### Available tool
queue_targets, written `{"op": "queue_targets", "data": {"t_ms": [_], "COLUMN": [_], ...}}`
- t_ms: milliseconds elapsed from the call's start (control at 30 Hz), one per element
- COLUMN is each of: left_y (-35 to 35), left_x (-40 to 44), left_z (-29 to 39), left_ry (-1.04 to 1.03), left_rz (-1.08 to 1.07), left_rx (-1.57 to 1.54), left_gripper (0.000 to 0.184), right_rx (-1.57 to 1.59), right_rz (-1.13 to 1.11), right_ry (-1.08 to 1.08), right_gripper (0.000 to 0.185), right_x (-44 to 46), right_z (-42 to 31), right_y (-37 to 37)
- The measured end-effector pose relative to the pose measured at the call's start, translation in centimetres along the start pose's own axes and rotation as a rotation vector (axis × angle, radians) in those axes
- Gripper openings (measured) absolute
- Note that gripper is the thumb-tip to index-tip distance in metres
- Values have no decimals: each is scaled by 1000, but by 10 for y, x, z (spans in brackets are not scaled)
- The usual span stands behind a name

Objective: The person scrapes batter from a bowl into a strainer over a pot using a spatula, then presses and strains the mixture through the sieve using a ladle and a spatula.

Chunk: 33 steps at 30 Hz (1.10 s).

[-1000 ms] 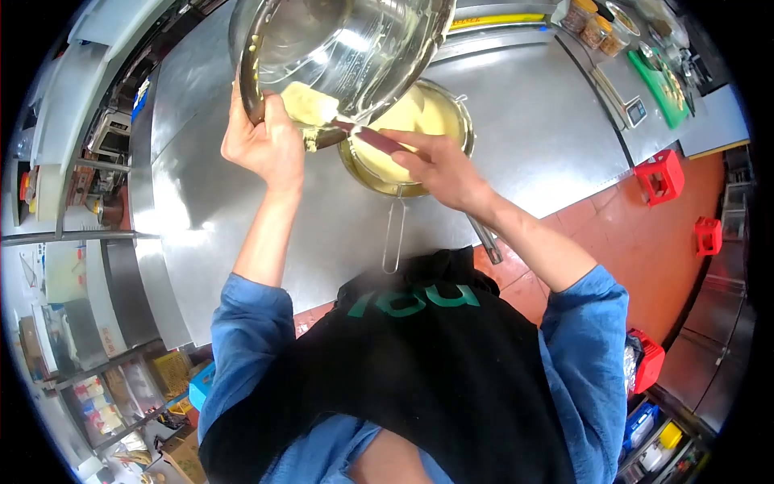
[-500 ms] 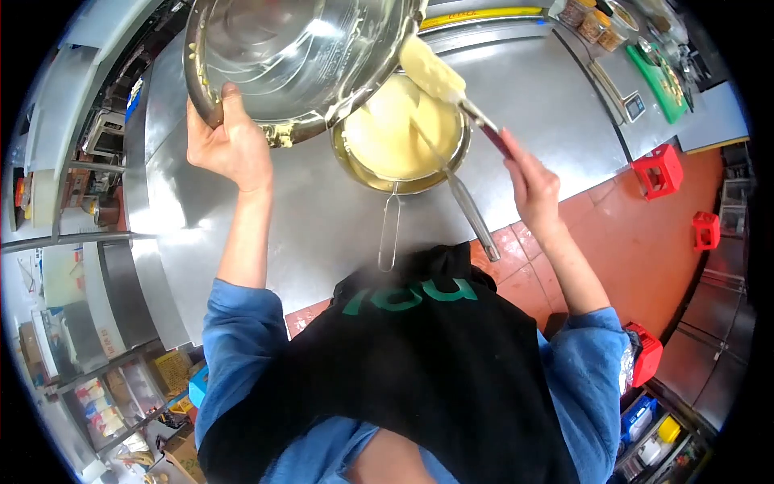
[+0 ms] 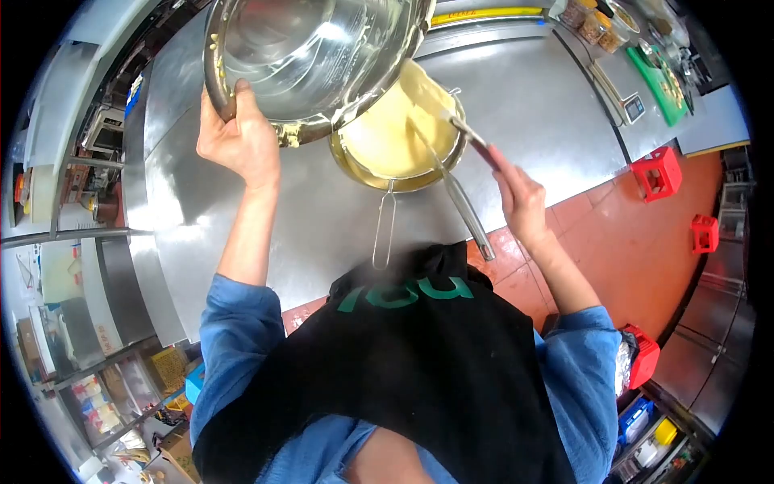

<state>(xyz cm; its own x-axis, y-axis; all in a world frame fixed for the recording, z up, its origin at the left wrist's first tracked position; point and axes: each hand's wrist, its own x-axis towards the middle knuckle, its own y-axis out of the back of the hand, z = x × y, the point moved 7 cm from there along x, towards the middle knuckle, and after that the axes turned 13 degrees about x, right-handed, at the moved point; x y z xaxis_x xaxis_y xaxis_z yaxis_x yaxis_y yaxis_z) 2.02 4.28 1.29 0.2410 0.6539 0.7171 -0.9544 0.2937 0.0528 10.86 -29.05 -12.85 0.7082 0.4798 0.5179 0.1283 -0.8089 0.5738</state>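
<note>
My left hand [image 3: 242, 141] grips the rim of a large metal bowl [image 3: 282, 64], which is tilted on its side and streaked with pale yellow batter. Below its lower edge, a strainer [image 3: 385, 222] with a wire handle rests over a pot, and yellow batter [image 3: 387, 137] fills it. Wrapped round the dark red handle of a spatula [image 3: 474, 141], my right hand [image 3: 522, 198] is just right of the pot. The spatula's coated blade is by the tilted bowl's edge, above the batter. A metal-handled utensil [image 3: 468, 211] stands in the batter and leans toward me.
The steel table [image 3: 532, 105] lies under the pot. At the back right are jars [image 3: 592, 28], a scale [image 3: 633, 107] and a green cutting board [image 3: 661, 89]. Red stools [image 3: 657, 173] stand on the tiled floor at the right. Shelves with goods are at the left.
The bowl first swung left, uncovering the pot, then came slightly back right. My right hand moved right with the spatula, whose blade went from the bowl's near rim to above the batter.
</note>
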Motion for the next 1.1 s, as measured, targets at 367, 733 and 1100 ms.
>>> {"op": "queue_targets", "data": {"t_ms": [367,733,1100], "left_y": [-8,-33,-15], "left_x": [-2,-3,15], "left_z": [7,1,-7], "left_ry": [-21,-52,6], "left_rz": [5,-11,-3], "left_rx": [-86,-61,-31], "left_gripper": [25,24,26], "right_rx": [286,1212,129], "right_rz": [-132,-368,104], "right_ry": [-242,-924,41], "right_gripper": [34,33,48], "right_x": [60,40,10], "right_z": [-42,-97,-22], "right_y": [-43,-69,14]}}
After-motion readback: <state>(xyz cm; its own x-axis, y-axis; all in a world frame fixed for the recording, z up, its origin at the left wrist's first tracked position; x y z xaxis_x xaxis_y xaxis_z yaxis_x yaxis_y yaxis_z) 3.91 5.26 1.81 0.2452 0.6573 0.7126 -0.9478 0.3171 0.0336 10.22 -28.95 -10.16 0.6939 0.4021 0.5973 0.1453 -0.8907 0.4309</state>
